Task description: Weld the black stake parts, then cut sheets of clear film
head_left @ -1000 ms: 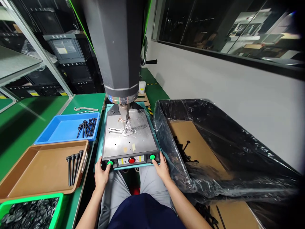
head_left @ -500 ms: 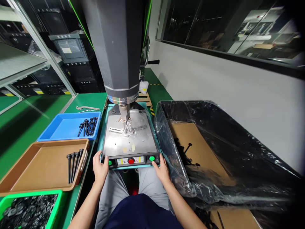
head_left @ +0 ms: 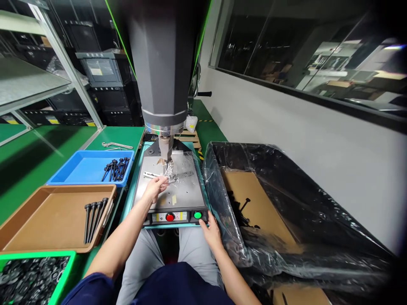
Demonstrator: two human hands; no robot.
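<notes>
My left hand (head_left: 155, 189) reaches over the metal plate (head_left: 186, 193) of the bench press, just below its tool head (head_left: 164, 147). Its fingers are closed at the near side of a small fixture wrapped in shiny clear film (head_left: 169, 169); what they hold, if anything, is hidden. Left of the fixture a slotted metal strip (head_left: 149, 174) lies on the plate. My right hand (head_left: 211, 232) rests at the front right corner of the press base, thumb and fingers apart, beside a green button (head_left: 197, 215). A red button (head_left: 170, 217) sits mid-panel.
At left stand a blue tray (head_left: 76, 163) with black bolts, a brown tray (head_left: 47, 220) with several long black bolts (head_left: 92, 220), and a green bin (head_left: 60, 281) of black rings. Behind lies a wrench (head_left: 116, 145). At right, a plastic-lined box (head_left: 216, 190) holds black bolts on cardboard.
My left hand has left the front left corner of the press base and moved up and inward to the fixture under the tool head. My right hand stays at the right corner.
</notes>
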